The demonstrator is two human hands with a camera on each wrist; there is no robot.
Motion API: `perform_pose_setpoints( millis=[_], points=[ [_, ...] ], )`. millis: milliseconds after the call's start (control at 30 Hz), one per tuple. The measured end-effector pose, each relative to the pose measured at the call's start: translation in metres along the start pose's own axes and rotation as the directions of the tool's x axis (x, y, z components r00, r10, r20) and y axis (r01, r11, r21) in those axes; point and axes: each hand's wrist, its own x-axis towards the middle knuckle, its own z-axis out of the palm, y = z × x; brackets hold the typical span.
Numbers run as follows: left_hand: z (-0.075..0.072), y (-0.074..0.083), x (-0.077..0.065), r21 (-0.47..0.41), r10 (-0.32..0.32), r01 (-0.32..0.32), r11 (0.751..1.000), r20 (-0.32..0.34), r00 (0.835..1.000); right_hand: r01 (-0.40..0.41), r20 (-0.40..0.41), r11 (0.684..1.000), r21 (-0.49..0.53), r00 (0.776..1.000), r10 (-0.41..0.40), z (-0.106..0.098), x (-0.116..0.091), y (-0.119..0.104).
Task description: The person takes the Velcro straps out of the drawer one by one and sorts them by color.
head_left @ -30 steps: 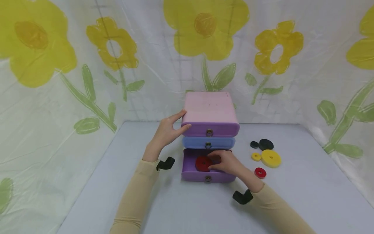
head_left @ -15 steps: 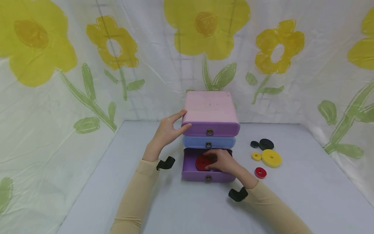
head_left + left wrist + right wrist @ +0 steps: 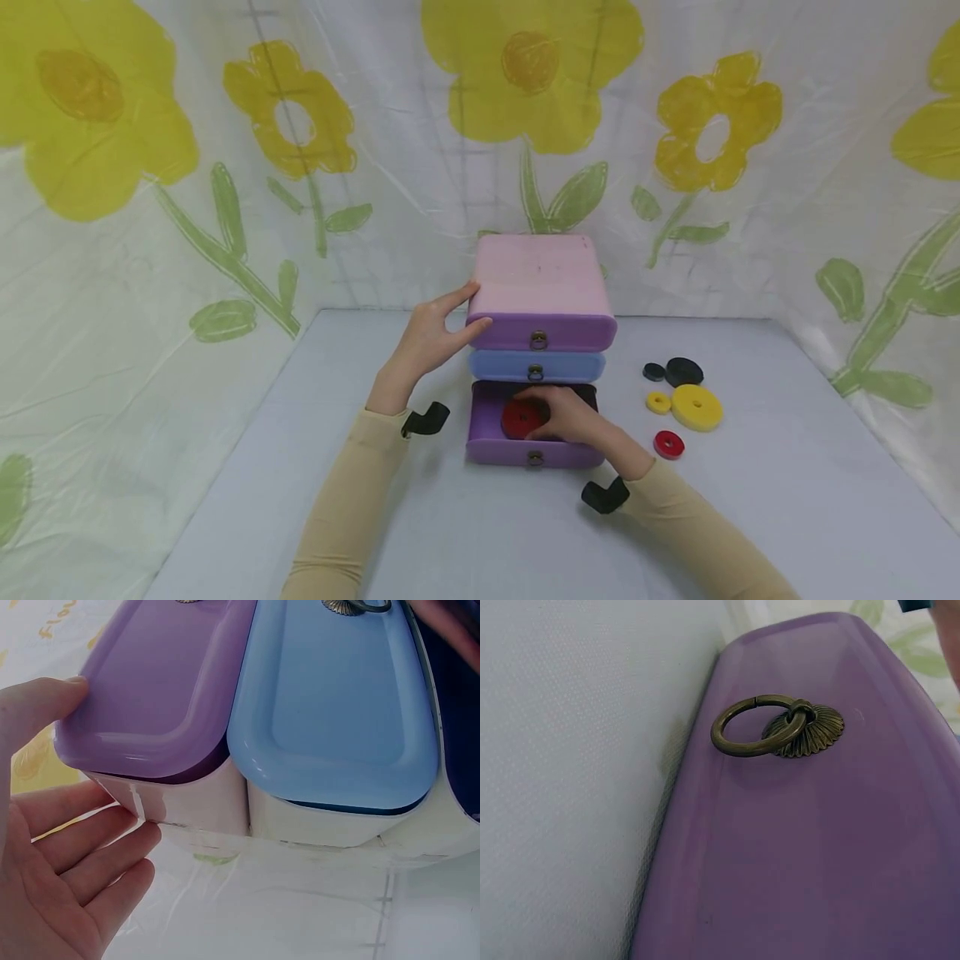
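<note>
A small chest of drawers [image 3: 538, 271] with a pink top stands at the table's back. Its top drawer front is purple, the middle one blue, both closed. The bottom purple drawer [image 3: 491, 452] is pulled out, and a red disc [image 3: 517, 419] with a centre hole lies inside. My right hand [image 3: 566, 417] reaches into that drawer, thumb and fingers around the disc's right side. The right wrist view shows only the drawer's front and its brass ring pull [image 3: 754, 727]. My left hand [image 3: 427, 337] rests against the chest's upper left corner, thumb on the purple front [image 3: 165, 682], straight fingers along the side.
Right of the chest lie a large black disc [image 3: 684, 372], a small black disc [image 3: 654, 372], a large yellow disc [image 3: 708, 408], a small yellow ring [image 3: 658, 403] and a small red ring [image 3: 669, 444]. A flower-patterned sheet [image 3: 397, 225] hangs behind the table.
My right hand has moved a little to the left, closer around the red disc. The left hand and the chest stay where they were.
</note>
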Motion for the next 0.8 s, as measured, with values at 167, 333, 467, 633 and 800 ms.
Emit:
perform_pose_setpoints(
  millis=[167, 333, 467, 633, 800],
  points=[
    [-0.0006, 0.0, 0.0003, -0.007, 0.001, -0.001, 1.0, -0.001, 1.0, 0.003, 0.019, 1.0, -0.012, 1.0, -0.002, -0.0008, 0.0015, -0.0018],
    [-0.0009, 0.0004, 0.0007, -0.001, 0.004, -0.004, 1.0, -0.001, 1.0, 0.011, 0.025, 0.999, -0.039, 1.0, -0.01, -0.0007, 0.003, -0.0003],
    [0.0, -0.0003, 0.0006, -0.001, 0.008, -0.008, 1.0, 0.0, 1.0, 0.009, 0.02, 0.999, -0.048, 1.0, -0.008, -0.0009, 0.0027, 0.0006],
    [-0.0002, 0.0001, 0.0001, -0.007, 0.01, -0.01, 1.0, 0.0, 1.0, -0.013, 0.016, 0.999, -0.04, 1.0, 0.014, -0.0015, 0.001, -0.0002],
    [0.0004, 0.0002, -0.0002, -0.012, 0.004, -0.004, 1.0, 0.006, 1.0, -0.065, 0.018, 0.998, -0.009, 0.998, 0.066, -0.0059, -0.0036, -0.0019]
  ],
)
